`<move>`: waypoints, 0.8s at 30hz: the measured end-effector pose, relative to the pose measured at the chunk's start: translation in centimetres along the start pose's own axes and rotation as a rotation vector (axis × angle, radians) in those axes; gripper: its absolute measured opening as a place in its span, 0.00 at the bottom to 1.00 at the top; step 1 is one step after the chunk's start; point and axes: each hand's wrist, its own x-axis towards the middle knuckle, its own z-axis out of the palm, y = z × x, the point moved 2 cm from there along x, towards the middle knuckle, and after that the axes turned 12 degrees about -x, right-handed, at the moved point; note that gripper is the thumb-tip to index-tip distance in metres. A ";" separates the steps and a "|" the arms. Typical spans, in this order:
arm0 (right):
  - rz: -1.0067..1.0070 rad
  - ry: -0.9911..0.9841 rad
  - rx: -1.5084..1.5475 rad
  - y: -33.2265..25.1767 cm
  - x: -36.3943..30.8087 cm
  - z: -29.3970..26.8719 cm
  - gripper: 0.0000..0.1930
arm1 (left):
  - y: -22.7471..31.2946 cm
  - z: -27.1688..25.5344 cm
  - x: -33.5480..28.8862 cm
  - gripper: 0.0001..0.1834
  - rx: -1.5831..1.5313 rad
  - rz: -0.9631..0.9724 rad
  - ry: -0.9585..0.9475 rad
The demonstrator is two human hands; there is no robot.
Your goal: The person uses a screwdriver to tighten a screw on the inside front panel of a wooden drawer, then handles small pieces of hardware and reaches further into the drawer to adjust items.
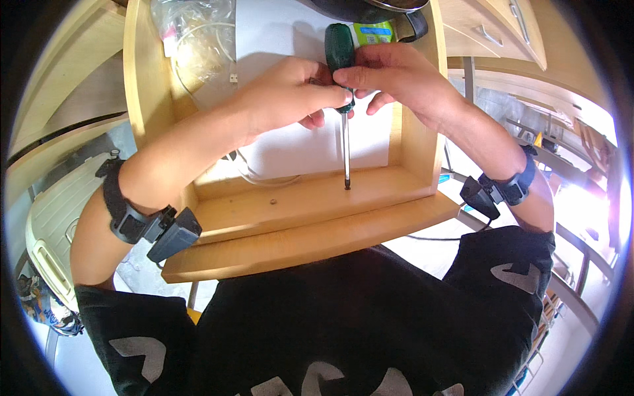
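Observation:
Between my two hands is a screwdriver with a dark green handle [339,41] and a thin metal shaft [346,148]. Its dark tip meets the inner face of the wooden drawer's front board [310,198]. My left hand [290,92] pinches the lower end of the handle between thumb and fingers. From the other side, my right hand [396,74] grips the same handle, its thumb pressed on it and some fingers loosely curled. A small dark hole or screw head [273,202] shows in the board left of the tip. Whatever lies under the tip is too small to make out.
Inside the drawer are a clear plastic bag [198,43], a white cable [247,173], a white sheet [264,49], a green and yellow packet [374,33] and a dark pan-like object [370,9]. A pale lidded box [56,224] stands at the left. Cabinet drawers [492,30] are at right.

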 end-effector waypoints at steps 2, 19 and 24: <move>0.018 0.016 0.024 -0.2 -0.5 0.2 0.19 | 0.1 -0.1 0.0 0.14 0.066 -0.016 0.054; -0.114 -0.056 0.118 -0.5 2.4 -1.1 0.16 | 0.8 -0.4 0.2 0.20 0.142 -0.043 0.076; -0.181 0.004 0.280 1.5 2.6 -1.1 0.25 | 1.1 -0.1 -0.4 0.24 0.027 -0.121 0.012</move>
